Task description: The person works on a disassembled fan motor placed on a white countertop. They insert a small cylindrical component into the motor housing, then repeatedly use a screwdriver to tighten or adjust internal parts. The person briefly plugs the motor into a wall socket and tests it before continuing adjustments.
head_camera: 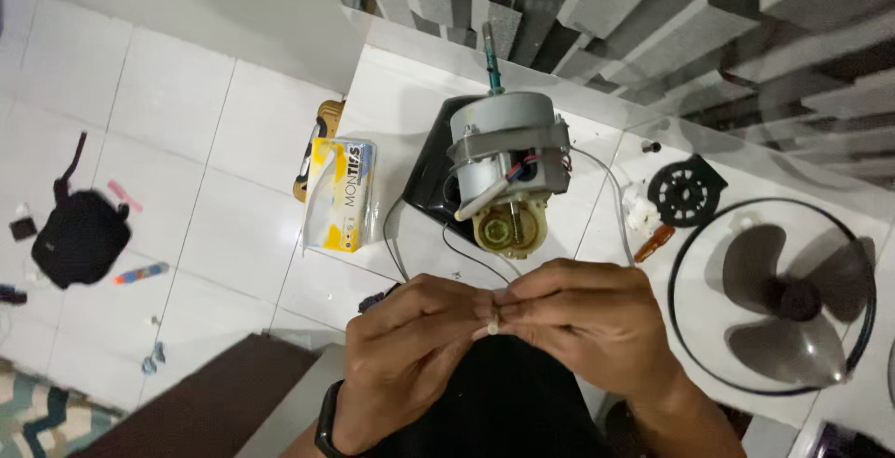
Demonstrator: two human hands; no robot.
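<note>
Below the motor (508, 174) on the white table (401, 95), I pinch a small white piece (491, 328), perhaps a wire end, between my left hand (410, 351) and right hand (583, 318), fingertips touching. Thin wires (615, 197) loop from it toward the motor; a fan guard (774, 295) lies right.

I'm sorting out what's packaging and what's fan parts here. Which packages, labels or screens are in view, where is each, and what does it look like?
Tissue pack: on the white table, left of the fan motor; soft rectangular plastic pack, yellow and white with dark lettering, top torn open.
Wristband: on the left hand's wrist at the bottom edge; black, no lit screen visible.
No signs or other labels can be made out.
</note>
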